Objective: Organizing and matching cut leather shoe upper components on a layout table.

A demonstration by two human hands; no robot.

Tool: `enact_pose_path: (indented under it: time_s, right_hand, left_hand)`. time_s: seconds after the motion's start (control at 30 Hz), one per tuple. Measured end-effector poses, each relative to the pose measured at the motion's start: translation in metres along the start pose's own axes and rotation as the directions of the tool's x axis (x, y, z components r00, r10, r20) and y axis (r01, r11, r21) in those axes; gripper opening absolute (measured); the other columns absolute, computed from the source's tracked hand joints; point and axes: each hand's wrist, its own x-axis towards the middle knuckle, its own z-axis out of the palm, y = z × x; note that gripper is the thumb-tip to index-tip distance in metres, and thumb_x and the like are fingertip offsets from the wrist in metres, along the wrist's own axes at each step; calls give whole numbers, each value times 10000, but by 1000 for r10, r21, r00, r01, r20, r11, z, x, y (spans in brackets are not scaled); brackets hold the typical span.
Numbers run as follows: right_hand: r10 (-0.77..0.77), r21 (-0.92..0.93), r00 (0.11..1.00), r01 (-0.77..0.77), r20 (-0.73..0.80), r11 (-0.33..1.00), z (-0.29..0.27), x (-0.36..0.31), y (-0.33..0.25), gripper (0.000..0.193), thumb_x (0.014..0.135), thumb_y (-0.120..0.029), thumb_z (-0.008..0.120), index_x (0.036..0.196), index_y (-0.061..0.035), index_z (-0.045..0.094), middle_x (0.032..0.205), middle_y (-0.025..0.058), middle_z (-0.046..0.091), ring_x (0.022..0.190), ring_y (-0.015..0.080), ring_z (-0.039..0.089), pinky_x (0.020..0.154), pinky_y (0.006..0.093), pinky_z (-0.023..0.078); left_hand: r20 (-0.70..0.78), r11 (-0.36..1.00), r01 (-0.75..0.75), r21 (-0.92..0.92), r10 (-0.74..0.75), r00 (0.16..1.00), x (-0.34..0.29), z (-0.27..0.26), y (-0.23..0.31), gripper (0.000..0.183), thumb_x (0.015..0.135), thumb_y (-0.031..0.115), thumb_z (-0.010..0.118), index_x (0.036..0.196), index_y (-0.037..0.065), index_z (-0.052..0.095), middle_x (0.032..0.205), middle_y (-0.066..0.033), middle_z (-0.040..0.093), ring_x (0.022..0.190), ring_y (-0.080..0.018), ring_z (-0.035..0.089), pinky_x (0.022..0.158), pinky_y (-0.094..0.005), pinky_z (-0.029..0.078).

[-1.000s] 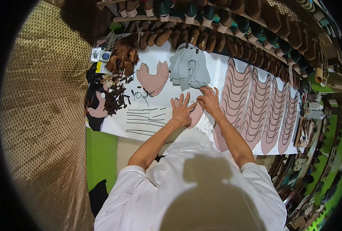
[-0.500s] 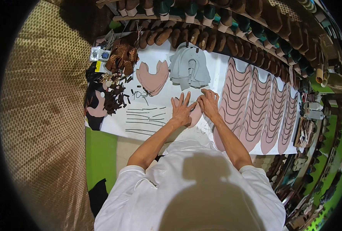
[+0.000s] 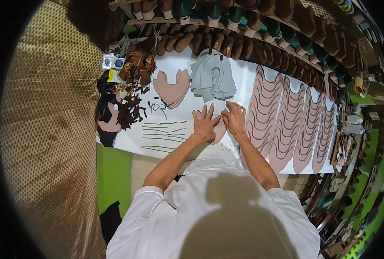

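**Both hands flat on pink leather piece, white worktable**

Left hand (image 3: pixel 205 125) spread flat, fingers splayed, palm down on a pink curved leather shoe-upper piece (image 3: pixel 219 131) lying at the near middle of the white worktable (image 3: pixel 243 77). Right hand (image 3: pixel 234 118) just beside it, fingers bent, tips pressing the same piece's upper right edge. Neither hand clenched around anything; pressing, not grasping. Piece mostly hidden under the palms, only the lower lobe showing.

Surroundings: stack of grey felt-like cut pieces (image 3: pixel 212 77) just beyond the fingertips; pink heart-shaped leather pair (image 3: pixel 171 86) to the left of that; thin dark strips (image 3: pixel 164 136) laid in rows to the left of the left hand; overlapping rows of pink scalloped uppers (image 3: pixel 287 121) to the right; brown scraps (image 3: pixel 131 108) at the far left edge; row of shoe lasts (image 3: pixel 243 45) along the back.

Risks, as judged: uneven pressure could crease or skew the piece; a sideways slide of the right hand could disturb the neighbouring scalloped row; stray strips nearby could get trapped beneath
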Motion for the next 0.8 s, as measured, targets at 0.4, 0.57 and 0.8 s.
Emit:
enact_pose_path:
  time_s: [0.4,0.57,0.8]
  right_hand:
    - [-19,17,995,17,96,1000,4,8,14,133,912,-213,723,943,-84,724,1509,140,513,1460,419,362,1207,644,155]
    - [-12,7,989,11,147,1000,6,1,11,156,925,-222,706,943,-67,709,1525,145,499,1484,434,337,1218,669,127]
    - [66,19,991,-69,113,997,10,-1,14,181,963,-252,663,978,-76,704,1556,145,476,1510,427,297,1216,677,106]
  left_hand:
    - [24,1000,8,8,-8,1000,0,-1,0,955,613,227,861,1512,327,555,1754,-139,108,1590,-443,112,1114,-823,154]
    - [0,1000,2,-26,-2,1000,-1,-2,0,981,613,223,863,1530,333,532,1754,-140,113,1590,-446,111,1117,-820,151]
    - [41,1000,12,6,-12,999,0,-5,3,983,622,207,865,1535,335,524,1752,-143,121,1590,-444,110,1124,-818,141]
